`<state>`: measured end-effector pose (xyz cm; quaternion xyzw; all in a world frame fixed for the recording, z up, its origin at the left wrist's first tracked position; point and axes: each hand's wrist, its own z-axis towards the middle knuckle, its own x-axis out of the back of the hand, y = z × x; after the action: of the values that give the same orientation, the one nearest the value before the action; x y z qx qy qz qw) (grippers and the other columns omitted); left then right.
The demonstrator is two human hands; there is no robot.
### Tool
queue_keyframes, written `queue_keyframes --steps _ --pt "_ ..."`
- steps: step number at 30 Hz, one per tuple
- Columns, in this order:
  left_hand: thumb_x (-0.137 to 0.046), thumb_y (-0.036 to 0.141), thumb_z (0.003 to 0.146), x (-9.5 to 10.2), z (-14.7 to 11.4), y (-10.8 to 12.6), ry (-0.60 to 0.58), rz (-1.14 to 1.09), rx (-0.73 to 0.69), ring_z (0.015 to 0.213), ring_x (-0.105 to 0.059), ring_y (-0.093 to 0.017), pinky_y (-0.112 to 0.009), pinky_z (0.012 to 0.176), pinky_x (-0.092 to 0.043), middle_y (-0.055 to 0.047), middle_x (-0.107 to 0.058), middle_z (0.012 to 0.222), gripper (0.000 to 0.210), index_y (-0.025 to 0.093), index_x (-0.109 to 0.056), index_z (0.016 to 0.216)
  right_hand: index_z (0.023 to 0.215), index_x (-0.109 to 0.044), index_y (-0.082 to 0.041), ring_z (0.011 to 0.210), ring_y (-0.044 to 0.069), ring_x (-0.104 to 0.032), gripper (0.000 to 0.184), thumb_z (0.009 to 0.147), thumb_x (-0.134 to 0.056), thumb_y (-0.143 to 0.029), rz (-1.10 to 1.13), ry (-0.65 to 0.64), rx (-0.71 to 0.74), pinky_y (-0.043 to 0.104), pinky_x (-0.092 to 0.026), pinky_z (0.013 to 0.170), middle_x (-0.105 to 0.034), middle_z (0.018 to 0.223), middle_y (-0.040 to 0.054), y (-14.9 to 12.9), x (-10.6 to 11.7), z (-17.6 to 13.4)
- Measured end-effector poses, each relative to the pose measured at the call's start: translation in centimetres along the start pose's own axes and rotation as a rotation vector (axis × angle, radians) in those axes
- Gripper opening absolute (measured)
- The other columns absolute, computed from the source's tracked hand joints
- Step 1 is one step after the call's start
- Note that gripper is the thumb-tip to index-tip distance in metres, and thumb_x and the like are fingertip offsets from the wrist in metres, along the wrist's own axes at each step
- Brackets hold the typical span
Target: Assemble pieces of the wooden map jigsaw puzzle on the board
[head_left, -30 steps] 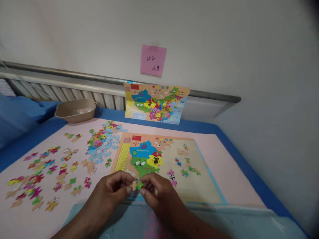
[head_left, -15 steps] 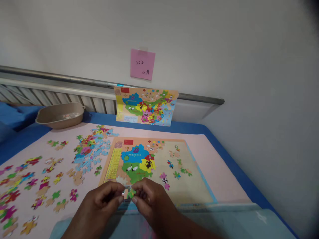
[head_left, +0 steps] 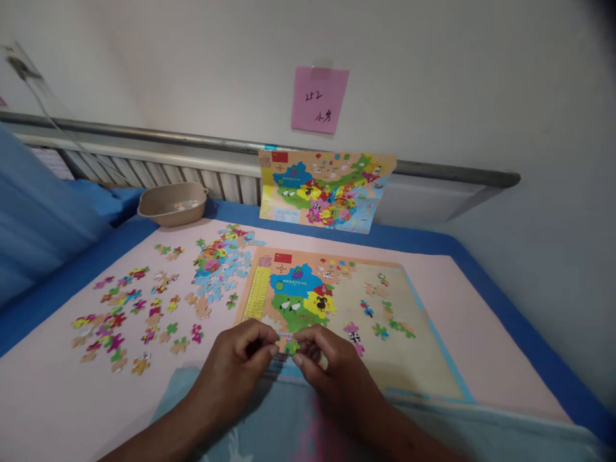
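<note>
Between the fingertips of both hands is a small jigsaw piece, orange-tan on one side and green on the other. My left hand pinches its left edge. The thumb and fingers of my right hand are closed at its right edge. They are above the lower edge of a partly filled jigsaw board, whose joined part shows a colourful map with blue, green and yellow regions. Several loose pieces, among them a pink one with a panda, lie on the bare right part of the board.
Many loose jigsaw pieces cover the pink tabletop at left, with a denser heap beside the board. Behind stand a beige basin and a printed map picture leaning against a metal rail. A pink note is on the wall.
The camera view has turned left, so everything appears further right and more of the left side shows. Both hands still hold the jigsaw piece over the board's lower part.
</note>
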<state>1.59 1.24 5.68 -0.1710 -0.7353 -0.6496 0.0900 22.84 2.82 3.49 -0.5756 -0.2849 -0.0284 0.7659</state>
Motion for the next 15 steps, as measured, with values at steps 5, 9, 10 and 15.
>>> queue_keyframes --steps 5,9,10,15 --pt "-0.061 0.039 0.091 0.08 0.04 0.07 0.003 -0.029 0.011 0.083 -0.061 -0.019 -0.033 0.077 -0.043 -0.002 -0.069 0.087 0.023 0.021 -0.074 0.086 0.094 -0.064 -0.022 0.073 0.015 -0.061 0.012 0.087 -0.066 -0.013 -0.039 -0.018 -0.040 0.025 -0.045 0.069 -0.066 0.083 -0.0019 -0.10 -0.13 -0.05" --pt "-0.061 0.041 0.091 0.06 0.16 0.10 -0.014 -0.093 0.008 0.083 -0.061 -0.019 -0.034 0.077 -0.044 -0.003 -0.070 0.088 0.026 0.021 -0.077 0.092 0.090 -0.061 -0.022 0.070 0.015 -0.059 0.014 0.084 -0.067 -0.012 -0.092 -0.002 -0.043 0.025 -0.042 0.066 -0.064 0.079 -0.0031 -0.02 -0.42 -0.06" --pt "-0.061 0.041 0.091 0.05 0.17 0.10 -0.015 -0.109 0.007 0.082 -0.061 -0.019 -0.034 0.077 -0.045 -0.003 -0.070 0.088 0.026 0.021 -0.077 0.093 0.090 -0.060 -0.023 0.069 0.014 -0.059 0.015 0.083 -0.068 -0.012 -0.109 0.000 -0.038 0.025 -0.041 0.066 -0.063 0.078 -0.0034 -0.02 -0.48 -0.06" --pt "-0.064 0.041 0.088 0.01 0.16 -0.02 -0.009 -0.145 0.024 0.084 -0.063 -0.020 -0.034 0.077 -0.046 -0.004 -0.070 0.089 0.026 0.020 -0.078 0.093 0.088 -0.058 -0.022 0.070 0.014 -0.059 0.022 0.079 -0.072 -0.007 -0.181 -0.015 -0.042 0.025 -0.039 0.066 -0.063 0.078 -0.0043 -0.14 -0.58 -0.07"
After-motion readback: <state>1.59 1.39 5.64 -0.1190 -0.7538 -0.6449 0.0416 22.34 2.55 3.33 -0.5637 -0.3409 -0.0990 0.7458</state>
